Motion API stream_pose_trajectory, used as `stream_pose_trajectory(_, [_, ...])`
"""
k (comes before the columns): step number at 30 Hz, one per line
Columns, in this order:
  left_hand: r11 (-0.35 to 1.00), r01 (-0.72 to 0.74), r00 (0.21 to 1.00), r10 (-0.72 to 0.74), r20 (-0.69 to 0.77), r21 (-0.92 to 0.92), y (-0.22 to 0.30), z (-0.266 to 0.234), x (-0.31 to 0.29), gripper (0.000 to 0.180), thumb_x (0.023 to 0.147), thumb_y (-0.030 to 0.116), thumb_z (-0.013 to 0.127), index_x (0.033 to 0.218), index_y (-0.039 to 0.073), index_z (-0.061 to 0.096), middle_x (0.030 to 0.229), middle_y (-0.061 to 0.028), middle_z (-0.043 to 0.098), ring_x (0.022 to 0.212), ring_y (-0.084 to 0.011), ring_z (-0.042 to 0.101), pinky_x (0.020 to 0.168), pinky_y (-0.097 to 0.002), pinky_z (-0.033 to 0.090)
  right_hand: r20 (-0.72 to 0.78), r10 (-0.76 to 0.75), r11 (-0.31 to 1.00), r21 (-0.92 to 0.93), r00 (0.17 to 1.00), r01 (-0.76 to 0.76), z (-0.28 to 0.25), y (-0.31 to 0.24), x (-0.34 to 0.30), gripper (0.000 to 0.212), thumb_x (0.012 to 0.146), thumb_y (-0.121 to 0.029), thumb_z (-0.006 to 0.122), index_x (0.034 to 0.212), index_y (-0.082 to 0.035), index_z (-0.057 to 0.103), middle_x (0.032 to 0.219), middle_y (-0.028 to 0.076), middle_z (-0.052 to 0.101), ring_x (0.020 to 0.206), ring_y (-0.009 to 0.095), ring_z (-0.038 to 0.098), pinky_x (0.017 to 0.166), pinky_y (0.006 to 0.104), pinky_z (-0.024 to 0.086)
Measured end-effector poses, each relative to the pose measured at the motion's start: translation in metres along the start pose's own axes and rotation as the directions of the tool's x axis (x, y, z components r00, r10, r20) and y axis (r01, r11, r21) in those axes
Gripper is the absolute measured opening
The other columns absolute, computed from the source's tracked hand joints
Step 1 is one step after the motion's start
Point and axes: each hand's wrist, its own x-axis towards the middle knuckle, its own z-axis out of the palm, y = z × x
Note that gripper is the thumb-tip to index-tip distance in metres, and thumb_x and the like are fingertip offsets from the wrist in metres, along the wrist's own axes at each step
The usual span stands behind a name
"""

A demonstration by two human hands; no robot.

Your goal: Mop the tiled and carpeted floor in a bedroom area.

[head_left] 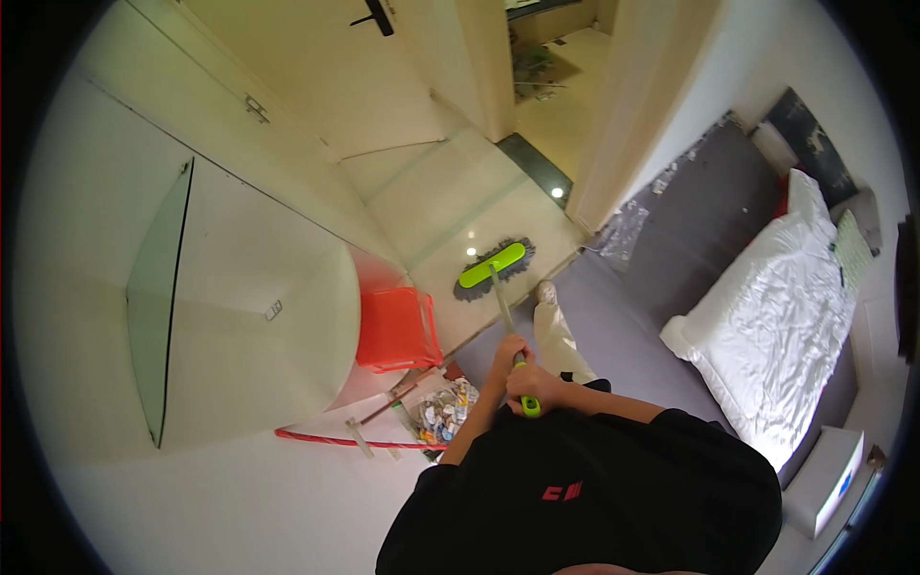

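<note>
**Black shirt (632, 479) near, mop (493, 267) far: contact hazards**

Left hand (515, 354) and right hand (538, 384) clamp their fingers around the handle (504, 310), the left farther along. The mop rests its grey fringe (467, 290) on far pale tile (412, 225). Excessive leftward swing could strike the red stool (395, 328); a near-side pull could snag the fringe at the floor edge (472, 337).

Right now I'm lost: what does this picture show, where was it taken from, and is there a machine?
No machine shows here, just a person's bare left hand and right hand. A wide fisheye camera worn on the person's head looks down, so straight edges bend. Both hands hold a mop by its handle, the left farther along, the right nearer the body. The mop's green head rests on the pale, shiny floor. To its left is a red stool; to the right lies a shiny white quilt.
</note>
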Motion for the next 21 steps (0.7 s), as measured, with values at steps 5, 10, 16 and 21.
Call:
stream_pose_trajectory(5, [0.961,0.23,0.971,-0.237,0.032,0.157,-0.041,-0.039,0.08,0.019,0.066,0.002,0.067,0.067,0.004,0.048,0.063,-0.0084,0.047,0.062,-0.0241,0.048,0.058,-0.0342,0.038,0.098,-0.052,0.995,0.092,0.994,0.043,-0.049,0.066,0.084,0.01,0.064,-0.012,0.065,0.066,-0.008,0.056,0.065,0.011,0.056,0.063,0.032,0.057,0.057,0.0413,0.044])
stream_pose_trajectory(10, [0.898,0.417,0.909,-0.409,-0.08,0.141,-0.084,-0.076,0.185,0.017,0.067,0.007,0.065,0.067,0.003,0.049,0.065,-0.0106,0.047,0.062,-0.0243,0.048,0.057,-0.0337,0.039,0.107,-0.029,0.993,0.115,0.994,0.017,-0.093,0.155,0.158,0.009,0.066,-0.011,0.064,0.066,-0.008,0.055,0.065,0.011,0.056,0.063,0.031,0.057,0.057,0.0411,0.043])
stream_pose_trajectory(16, [0.868,0.461,0.884,-0.468,-0.006,0.185,-0.145,-0.101,0.258,0.015,0.069,0.009,0.064,0.068,0.003,0.051,0.068,-0.0111,0.051,0.064,-0.0259,0.05,0.058,-0.0345,0.04,0.067,-0.061,0.982,0.185,0.996,0.048,-0.136,0.233,0.21,0.014,0.065,-0.006,0.061,0.061,-0.007,0.047,0.061,0.01,0.049,0.057,0.03,0.051,0.054,0.0402,0.039])
stream_pose_trajectory(21, [0.894,0.408,0.912,-0.395,-0.107,0.184,-0.201,-0.097,0.272,0.016,0.065,0.007,0.065,0.064,0.006,0.049,0.066,-0.0113,0.049,0.069,-0.0279,0.051,0.063,-0.0351,0.04,0.189,-0.106,0.986,0.144,0.976,0.079,-0.157,0.275,0.227,0.013,0.063,-0.008,0.063,0.061,-0.008,0.05,0.062,0.008,0.052,0.061,0.028,0.054,0.056,0.0403,0.041])
